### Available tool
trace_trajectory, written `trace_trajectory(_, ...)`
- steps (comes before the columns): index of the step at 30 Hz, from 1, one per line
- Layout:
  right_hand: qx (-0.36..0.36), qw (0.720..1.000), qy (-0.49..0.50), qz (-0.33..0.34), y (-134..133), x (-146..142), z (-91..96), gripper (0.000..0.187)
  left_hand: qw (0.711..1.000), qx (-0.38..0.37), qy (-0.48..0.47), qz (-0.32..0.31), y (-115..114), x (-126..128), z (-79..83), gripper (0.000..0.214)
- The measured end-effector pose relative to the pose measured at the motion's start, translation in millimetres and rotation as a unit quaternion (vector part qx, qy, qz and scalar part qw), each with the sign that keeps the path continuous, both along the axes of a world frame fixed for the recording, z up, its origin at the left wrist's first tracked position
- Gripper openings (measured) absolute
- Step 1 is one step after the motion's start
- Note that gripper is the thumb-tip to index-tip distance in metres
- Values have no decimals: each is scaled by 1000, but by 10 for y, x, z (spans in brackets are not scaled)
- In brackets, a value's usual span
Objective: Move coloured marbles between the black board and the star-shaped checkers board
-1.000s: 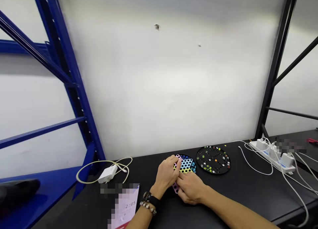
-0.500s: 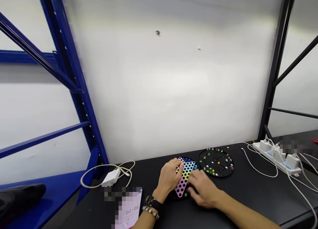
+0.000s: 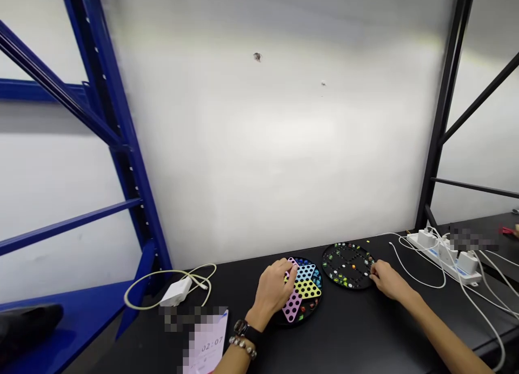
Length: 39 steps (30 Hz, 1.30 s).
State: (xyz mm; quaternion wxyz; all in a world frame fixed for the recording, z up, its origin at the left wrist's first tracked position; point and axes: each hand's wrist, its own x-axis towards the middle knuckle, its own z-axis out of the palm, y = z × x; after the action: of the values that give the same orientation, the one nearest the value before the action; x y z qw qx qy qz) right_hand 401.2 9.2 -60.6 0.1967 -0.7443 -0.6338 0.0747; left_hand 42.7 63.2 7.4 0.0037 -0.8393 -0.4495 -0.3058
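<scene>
A dark watch (image 3: pixel 247 331) is the main thing worn, with a compact case (image 3: pixel 240 326) and a plain, broad black band (image 3: pixel 254 335). Just beside the watch, on its elbow side, a bracelet (image 3: pixel 243 347) circles the same arm: one row of round, closely strung beads, greyish with brownish and pale glints, though they are too small here to be sure of the material. On the watch's other side comes the bare left hand (image 3: pixel 272 288). Well to the right of the watch, the right hand (image 3: pixel 383 278) and right forearm (image 3: pixel 436 325) are bare too.
</scene>
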Motion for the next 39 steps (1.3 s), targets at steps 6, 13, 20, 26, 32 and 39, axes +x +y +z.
trace_trajectory(6, 3, 997, 51, -59, 433, 235, 180, 15, 1000, 6, -4, -9, 9, -4, -35, 37)
trace_trajectory(13, 5, 996, -65, -55, 571, 183, 23, 17, 1000, 7, -3, -18, 32, -6, -89, 38)
trace_trajectory(20, -36, 996, -55, -62, 634, 79, 131, 20, 1000, 5, -6, -27, 10, 13, -80, 38)
trace_trajectory(26, -39, 994, 101, -24, 882, 200, 373, 13, 999, 0, -4, -37, 14, 8, -101, 36)
trace_trajectory(32, -7, 980, 194, -42, 962, 172, 249, 14, 999, 0, 6, -42, 23, 13, -117, 36)
trace_trajectory(39, 11, 990, 127, -52, 783, 385, 267, 24, 999, -5, 11, -48, 8, 29, -109, 34)
